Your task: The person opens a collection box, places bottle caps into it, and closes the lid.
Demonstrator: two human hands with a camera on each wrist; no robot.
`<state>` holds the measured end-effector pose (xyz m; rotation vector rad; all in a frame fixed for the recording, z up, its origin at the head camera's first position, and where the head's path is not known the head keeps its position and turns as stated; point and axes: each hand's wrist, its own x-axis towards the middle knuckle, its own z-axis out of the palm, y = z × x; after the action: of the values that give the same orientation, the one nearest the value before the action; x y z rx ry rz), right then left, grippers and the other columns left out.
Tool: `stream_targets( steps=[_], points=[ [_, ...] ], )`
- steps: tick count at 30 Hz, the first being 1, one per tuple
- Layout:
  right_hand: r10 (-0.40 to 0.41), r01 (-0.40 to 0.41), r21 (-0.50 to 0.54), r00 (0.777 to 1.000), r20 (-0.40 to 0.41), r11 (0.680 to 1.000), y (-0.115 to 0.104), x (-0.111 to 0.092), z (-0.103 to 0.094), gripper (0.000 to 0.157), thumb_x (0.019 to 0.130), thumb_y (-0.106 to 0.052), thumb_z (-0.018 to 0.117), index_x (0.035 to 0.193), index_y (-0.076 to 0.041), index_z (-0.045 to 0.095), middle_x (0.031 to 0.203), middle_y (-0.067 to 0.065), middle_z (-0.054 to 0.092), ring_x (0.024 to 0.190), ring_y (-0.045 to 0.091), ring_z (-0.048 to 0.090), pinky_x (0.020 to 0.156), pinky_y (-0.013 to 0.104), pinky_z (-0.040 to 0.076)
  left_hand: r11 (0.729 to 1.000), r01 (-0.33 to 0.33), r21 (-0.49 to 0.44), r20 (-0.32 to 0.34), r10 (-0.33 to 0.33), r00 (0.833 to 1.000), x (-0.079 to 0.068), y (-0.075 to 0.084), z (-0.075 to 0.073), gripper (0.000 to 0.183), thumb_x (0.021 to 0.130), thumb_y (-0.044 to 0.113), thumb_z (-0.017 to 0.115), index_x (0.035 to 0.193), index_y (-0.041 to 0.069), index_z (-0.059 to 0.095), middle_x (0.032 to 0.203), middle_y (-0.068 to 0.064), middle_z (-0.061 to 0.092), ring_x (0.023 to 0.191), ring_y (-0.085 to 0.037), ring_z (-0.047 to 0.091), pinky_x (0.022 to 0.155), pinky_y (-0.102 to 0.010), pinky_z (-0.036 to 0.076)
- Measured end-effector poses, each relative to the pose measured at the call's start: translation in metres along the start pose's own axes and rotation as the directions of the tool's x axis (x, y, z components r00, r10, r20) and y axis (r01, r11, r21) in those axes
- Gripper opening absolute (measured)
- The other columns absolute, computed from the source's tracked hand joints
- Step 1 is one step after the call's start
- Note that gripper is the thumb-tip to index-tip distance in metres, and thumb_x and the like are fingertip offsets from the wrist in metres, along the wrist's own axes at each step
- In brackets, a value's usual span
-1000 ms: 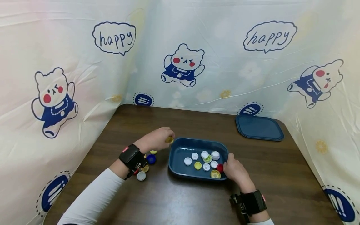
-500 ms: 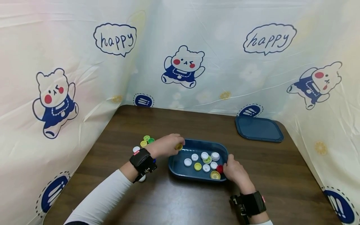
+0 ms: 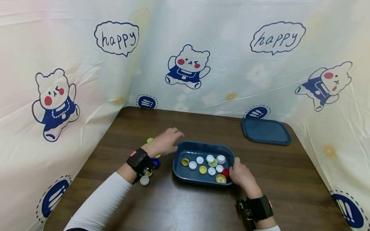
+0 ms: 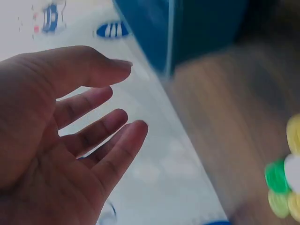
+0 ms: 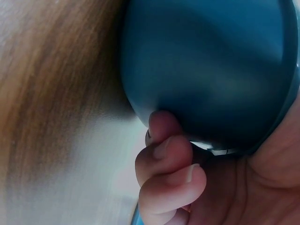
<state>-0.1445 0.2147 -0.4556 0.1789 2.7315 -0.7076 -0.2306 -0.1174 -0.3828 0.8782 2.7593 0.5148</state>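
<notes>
A dark blue rectangular dish [image 3: 199, 150] stands mid-table in the head view, with white, yellow and red bottle caps lying in it. My right hand [image 3: 243, 175] grips its right end; in the right wrist view curled fingers [image 5: 171, 152] lie against the dish's outer wall [image 5: 206, 70]. My left hand [image 3: 164, 142] hovers by the dish's left back corner, fingers spread and nothing held, as the left wrist view confirms. A gold cap [image 3: 185, 162] lies at the dish's left side. Left of the dish, more caps, including a blue cap [image 3: 156, 163], are partly covered by the left forearm.
A flat blue lid or tray [image 3: 266, 131] lies at the table's back right. One whitish cap [image 3: 144, 180] sits on the wooden table [image 3: 162, 205] near the left wrist. A printed curtain [image 3: 225, 73] rises along the table's back and sides.
My left hand carried the gold cap rightward over the dish and let go of it there. It then moved back leftward with fingers spread. My right hand has kept its hold on the dish.
</notes>
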Motion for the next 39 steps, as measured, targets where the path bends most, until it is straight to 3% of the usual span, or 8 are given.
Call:
stream_targets(
  steps=[6, 13, 19, 28, 39],
  points=[
    [0.018, -0.018, 0.002, 1.000, 0.005, 1.000, 0.000, 0.002, -0.002, 0.040, 0.104, -0.018, 0.043, 0.133, 0.008, 0.035, 0.108, 0.029, 0.059, 0.076, 0.031, 0.056, 0.066, 0.042, 0.046, 0.992, 0.122, 0.024, -0.053, -0.120, 0.991, -0.008, -0.048, -0.016, 0.046, 0.093, 0.007, 0.069, 0.137, 0.005, 0.058, 0.139, -0.019, 0.051, 0.132, -0.036, 0.045, 0.105, -0.051, 0.046],
    [0.023, -0.023, 0.005, 1.000, 0.013, 1.000, 0.001, 0.003, -0.002, 0.042, 0.104, -0.018, 0.043, 0.135, 0.008, 0.034, 0.109, 0.029, 0.059, 0.077, 0.030, 0.056, 0.067, 0.041, 0.046, 0.969, 0.244, -0.028, -0.041, -0.245, 0.969, -0.019, -0.089, -0.018, 0.049, 0.093, 0.006, 0.068, 0.140, 0.002, 0.055, 0.140, -0.023, 0.051, 0.131, -0.040, 0.045, 0.106, -0.056, 0.045],
    [0.020, -0.020, 0.005, 1.000, 0.013, 1.000, 0.001, 0.003, 0.000, 0.041, 0.104, -0.018, 0.043, 0.134, 0.008, 0.035, 0.107, 0.028, 0.059, 0.077, 0.030, 0.056, 0.067, 0.042, 0.047, 0.955, 0.292, -0.046, 0.002, -0.293, 0.956, -0.019, -0.106, -0.015, 0.049, 0.094, 0.008, 0.066, 0.141, 0.000, 0.053, 0.142, -0.025, 0.050, 0.132, -0.042, 0.044, 0.107, -0.059, 0.042],
    [0.022, -0.022, 0.005, 1.000, 0.012, 1.000, 0.000, 0.003, 0.001, 0.040, 0.104, -0.018, 0.043, 0.133, 0.008, 0.035, 0.105, 0.027, 0.058, 0.076, 0.030, 0.055, 0.067, 0.042, 0.046, 0.950, 0.310, -0.036, 0.077, -0.307, 0.949, -0.009, -0.126, -0.001, 0.043, 0.095, 0.009, 0.063, 0.137, -0.001, 0.058, 0.136, -0.025, 0.054, 0.124, -0.039, 0.051, 0.104, -0.056, 0.045],
    [0.019, -0.019, -0.001, 1.000, 0.001, 1.000, -0.001, 0.003, 0.001, 0.039, 0.104, -0.018, 0.043, 0.132, 0.008, 0.036, 0.104, 0.027, 0.059, 0.076, 0.030, 0.055, 0.066, 0.042, 0.046, 0.939, 0.339, -0.064, 0.134, -0.329, 0.935, -0.003, -0.132, 0.010, 0.038, 0.094, 0.006, 0.063, 0.131, 0.000, 0.063, 0.132, -0.023, 0.056, 0.119, -0.036, 0.052, 0.102, -0.054, 0.047]
  ],
)
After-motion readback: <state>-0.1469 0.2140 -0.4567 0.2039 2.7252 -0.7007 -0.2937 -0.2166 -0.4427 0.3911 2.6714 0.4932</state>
